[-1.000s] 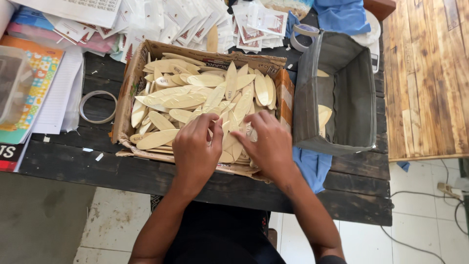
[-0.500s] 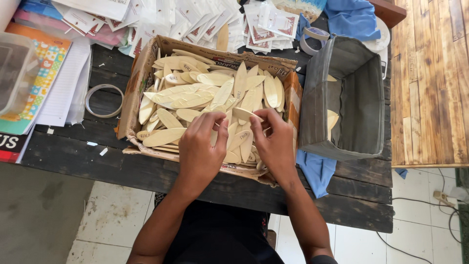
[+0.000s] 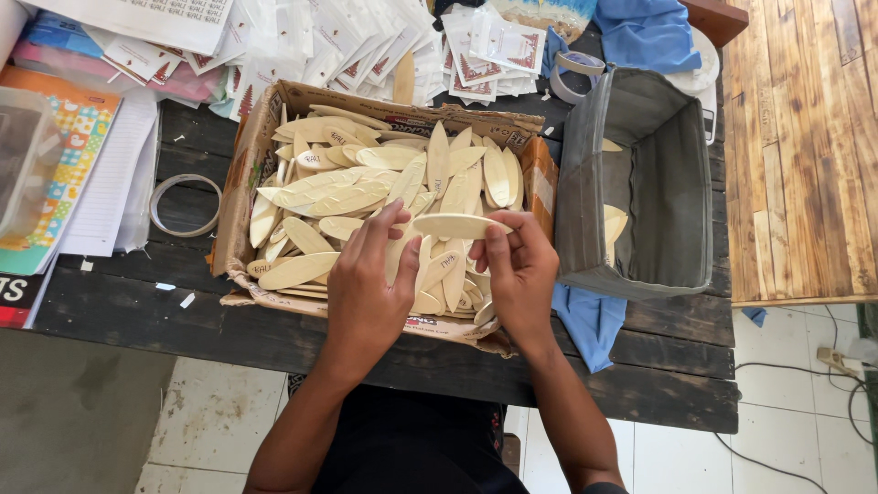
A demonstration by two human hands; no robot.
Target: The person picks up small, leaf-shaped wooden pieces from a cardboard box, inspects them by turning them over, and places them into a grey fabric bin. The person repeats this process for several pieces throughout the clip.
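A pale leaf-shaped wooden piece (image 3: 455, 225) is pinched at both ends, above the cardboard box (image 3: 247, 192), by the left hand (image 3: 370, 293) and right hand (image 3: 519, 274). With so light a grip it could be dropped among identical pieces. The dark plank surface (image 3: 640, 384) is crowded; tiled floor (image 3: 219, 421) is seen below.

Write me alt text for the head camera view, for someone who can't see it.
Two bare hands, left hand and right hand, hold one pale leaf-shaped wooden piece level above a cardboard box full of similar pieces on a dark plank table. A grey fabric bin stands just right of the box, paper packets behind it.
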